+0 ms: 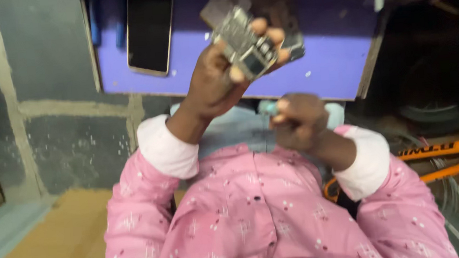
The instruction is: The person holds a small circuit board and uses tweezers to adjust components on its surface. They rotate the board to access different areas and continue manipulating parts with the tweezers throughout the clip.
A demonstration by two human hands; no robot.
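Here your left hand (212, 79) is raised in front of the purple table (332, 57) and its fingers are closed around one small circuit board (245, 44). The board is grey-silver, with metal shields on it, and you hold it tilted, with the thumb on the near side and the fingertips on the far edge. It is in the air, above the front part of the table, not lying on it.

Your right hand (299, 121) is lower, near your body, and it is curled into a closed grip around one thin tool with a teal handle (267, 108); only the end of this handle shows beside the fingers, so what kind of tool it is I cannot tell.

On the table I count one smartphone (150, 29) lying flat with its dark screen up, to the left of the board, well apart from it. One more dark flat piece (281, 17) lies behind your left hand, partly hidden and blurred.

Both your arms wear pink sleeves with white cuffs. At the right side, one orange bicycle frame (446, 154) is near the floor
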